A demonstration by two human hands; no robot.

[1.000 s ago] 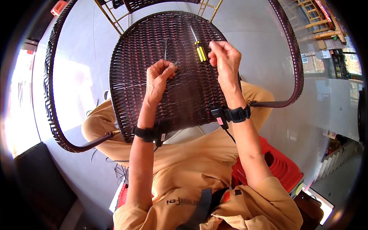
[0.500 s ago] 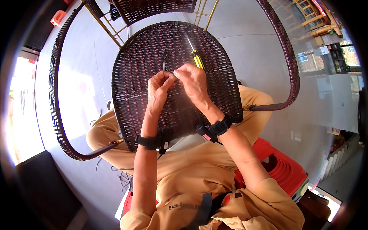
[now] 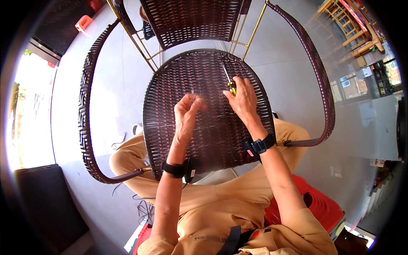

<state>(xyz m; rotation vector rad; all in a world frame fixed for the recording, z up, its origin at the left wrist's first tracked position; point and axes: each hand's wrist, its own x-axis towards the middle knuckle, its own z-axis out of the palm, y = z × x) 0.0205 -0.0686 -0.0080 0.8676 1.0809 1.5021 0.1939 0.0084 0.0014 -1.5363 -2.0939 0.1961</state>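
A dark brown woven chair seat (image 3: 208, 140) lies in front of me, across my lap. Above its middle, my left hand (image 3: 185, 117) is closed in a pinch with blurred fingertips. What the pinch holds, if anything, is too small to make out. To the right, my right hand (image 3: 244, 100) has its thumb and fingers around the yellow-and-black handle of a screwdriver (image 3: 232, 88). The screwdriver's thin metal shaft points away from me over the far right part of the seat, and my fingers hide part of the handle.
The woven backrest (image 3: 191, 21) rises at the far side on gold metal bars. Curved armrests, left (image 3: 86, 106) and right (image 3: 321, 76), flank the seat. A red plastic stool (image 3: 318, 204) is beneath me. Dark cables (image 3: 144, 210) lie on the floor at lower left.
My hands have parted. The right one has moved right onto the screwdriver handle, while the left stays pinched over the seat. The whole view has shifted, with the chair now lower and further right.
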